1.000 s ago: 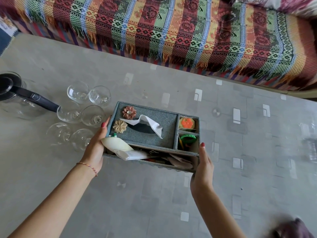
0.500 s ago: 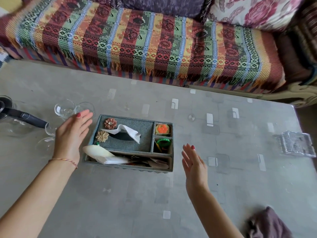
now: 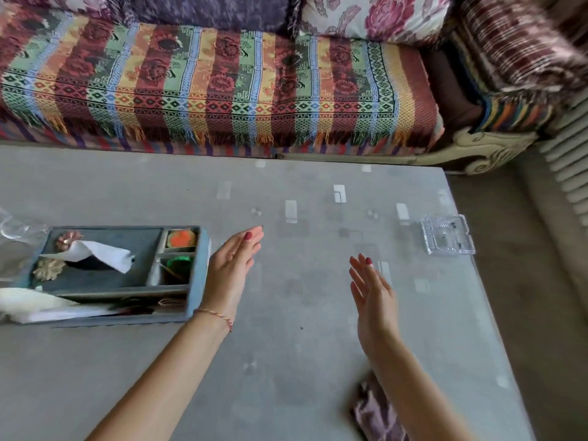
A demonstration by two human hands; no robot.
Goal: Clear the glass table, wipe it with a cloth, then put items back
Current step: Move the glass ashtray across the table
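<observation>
Glass ashtray [image 3: 448, 234] at the far right corner of the table [image 3: 286, 361], ahead and right of both flat, empty hands, right hand [image 3: 372, 297] nearer than left hand [image 3: 230, 268], long side running left-right.

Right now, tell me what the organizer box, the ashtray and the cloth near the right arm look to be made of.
Organizer box: seems covered in grey-blue felt or woven fabric; matte, fuzzy faces, soft edges.
Ashtray: clear cut glass or perhaps moulded plastic; see-through, with ribbed, glinting edges.
Cloth: soft textile, purple and pale patterned; it lies rumpled, partly under the right forearm. The weave is too blurred to tell.
</observation>
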